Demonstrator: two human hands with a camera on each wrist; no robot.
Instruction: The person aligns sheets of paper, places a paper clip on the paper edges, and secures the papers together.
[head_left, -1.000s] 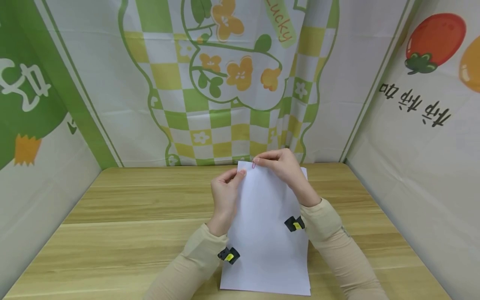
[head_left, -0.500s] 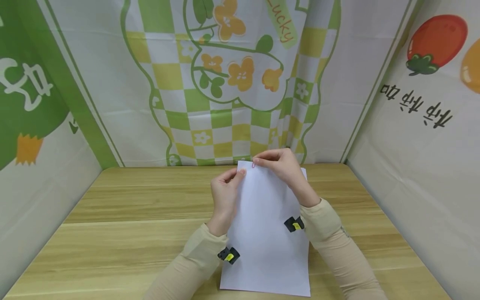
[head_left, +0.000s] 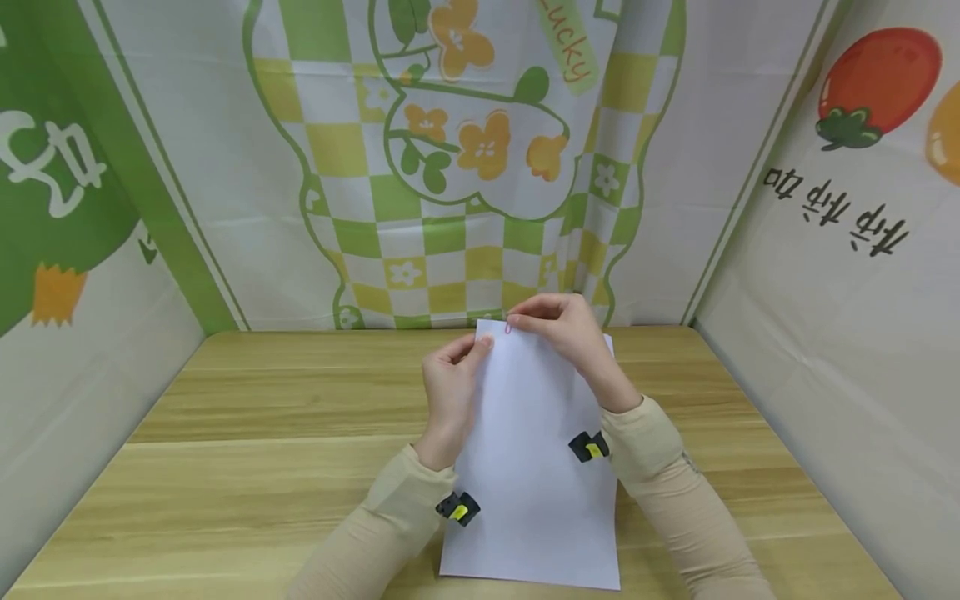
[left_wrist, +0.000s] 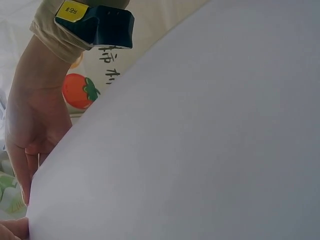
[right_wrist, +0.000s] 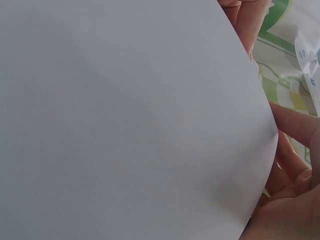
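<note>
White paper [head_left: 540, 467] stretches over the table in the head view, its far edge raised in both hands. My left hand [head_left: 452, 392] pinches its far left corner, thumb on top. At that far edge, a little to the right, a small pink paper clip [head_left: 508, 328] shows as a loop on the paper. My right hand [head_left: 570, 337] pinches the clip's upper end between thumb and index finger. In the left wrist view the paper hides most of the scene, with the right hand [left_wrist: 37, 115] behind its edge. The right wrist view is likewise filled by the sheet [right_wrist: 140, 125].
A wood-grain table [head_left: 300, 400] lies under the paper. Printed cloth walls enclose it: a checkered back panel [head_left: 442, 237], a green and white left side [head_left: 67, 250] and a right side [head_left: 832, 308] with fruit prints. Black wrist cameras [head_left: 459, 508] overlap the paper.
Both hands keep nearly the same place and grip. Slightly less of the pink paper clip shows below the right fingertips than a second ago.
</note>
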